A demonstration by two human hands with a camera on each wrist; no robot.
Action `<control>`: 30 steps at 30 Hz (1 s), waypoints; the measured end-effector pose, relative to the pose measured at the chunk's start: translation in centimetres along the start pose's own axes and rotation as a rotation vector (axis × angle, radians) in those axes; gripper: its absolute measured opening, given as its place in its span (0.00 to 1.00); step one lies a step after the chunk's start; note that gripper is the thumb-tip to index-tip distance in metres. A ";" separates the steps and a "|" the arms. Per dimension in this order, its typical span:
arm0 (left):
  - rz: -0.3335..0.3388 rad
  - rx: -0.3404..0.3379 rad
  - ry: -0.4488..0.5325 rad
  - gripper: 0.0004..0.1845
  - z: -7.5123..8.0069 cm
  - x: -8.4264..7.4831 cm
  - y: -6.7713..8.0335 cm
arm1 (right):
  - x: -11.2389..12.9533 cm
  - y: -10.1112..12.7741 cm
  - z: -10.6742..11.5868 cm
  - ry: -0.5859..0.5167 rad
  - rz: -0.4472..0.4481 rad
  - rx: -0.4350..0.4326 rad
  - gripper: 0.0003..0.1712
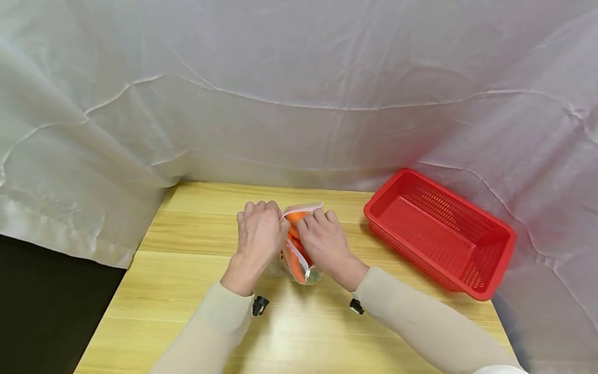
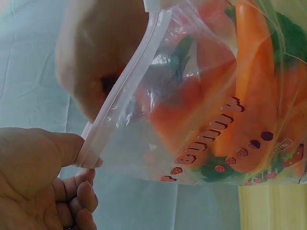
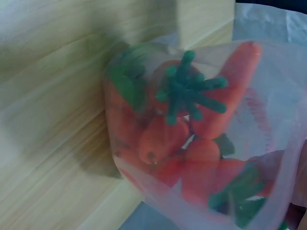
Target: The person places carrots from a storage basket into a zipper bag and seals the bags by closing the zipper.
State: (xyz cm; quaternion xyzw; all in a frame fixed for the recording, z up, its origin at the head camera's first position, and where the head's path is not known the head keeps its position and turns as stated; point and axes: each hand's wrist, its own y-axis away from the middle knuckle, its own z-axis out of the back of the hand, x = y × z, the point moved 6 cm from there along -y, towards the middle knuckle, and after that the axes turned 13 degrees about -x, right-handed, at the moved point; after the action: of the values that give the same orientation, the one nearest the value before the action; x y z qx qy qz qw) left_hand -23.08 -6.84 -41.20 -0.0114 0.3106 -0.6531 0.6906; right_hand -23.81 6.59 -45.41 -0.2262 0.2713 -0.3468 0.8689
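Note:
A clear zip-lock bag [image 1: 303, 208] stands on the table in front of me, its mouth spread between my hands. Inside lie several orange carrots [image 2: 254, 62] with green tops; a spiky green top [image 3: 187, 91] shows through the plastic in the right wrist view. Dark red printing and small strawberries mark the bag's side. My left hand [image 1: 259, 234] pinches the zip edge at the left, thumb on the strip. With curled fingers, my right hand [image 1: 325, 241] grips the bag's edge at the right; its fingertips are hidden in the head view.
A red plastic basket [image 1: 502, 259] with perforated walls sits at the right of the wooden table [image 1: 177, 291]. Pale grey cloth [image 1: 299, 130] hangs behind and at both sides. A dark area lies beyond the table's left edge.

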 end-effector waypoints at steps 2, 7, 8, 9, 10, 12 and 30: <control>0.003 0.007 -0.002 0.08 0.0 0.1 0.0 | 0.2 -0.2 -0.6 0.012 0.004 0.035 0.06; 0.022 0.019 0.004 0.07 -0.1 0.3 0.1 | 0.0 -0.2 -0.6 -0.007 -0.034 0.025 0.20; 0.028 0.021 0.007 0.07 -0.1 0.4 0.1 | -0.3 0.0 -0.3 -0.021 -0.045 -0.008 0.22; 0.034 0.023 0.010 0.06 -0.1 0.5 0.1 | -0.6 0.2 0.2 -0.037 -0.058 -0.044 0.22; 0.039 0.024 0.010 0.06 0.0 0.5 0.2 | -1.1 0.5 0.8 -0.053 -0.068 -0.089 0.22; 0.051 0.027 0.016 0.05 0.1 0.6 0.2 | -2.3 1.2 1.9 -0.076 -0.097 -0.182 0.20; 0.054 0.013 0.008 0.09 0.4 0.9 0.2 | -7.1 7.0 2.2 -0.308 -0.553 0.139 0.08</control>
State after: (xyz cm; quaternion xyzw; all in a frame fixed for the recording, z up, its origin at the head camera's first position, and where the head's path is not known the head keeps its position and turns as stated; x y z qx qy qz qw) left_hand -22.78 -7.74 -41.33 0.0040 0.3091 -0.6364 0.7067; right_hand -23.45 16.78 -45.58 -0.2815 0.0405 -0.5490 0.7860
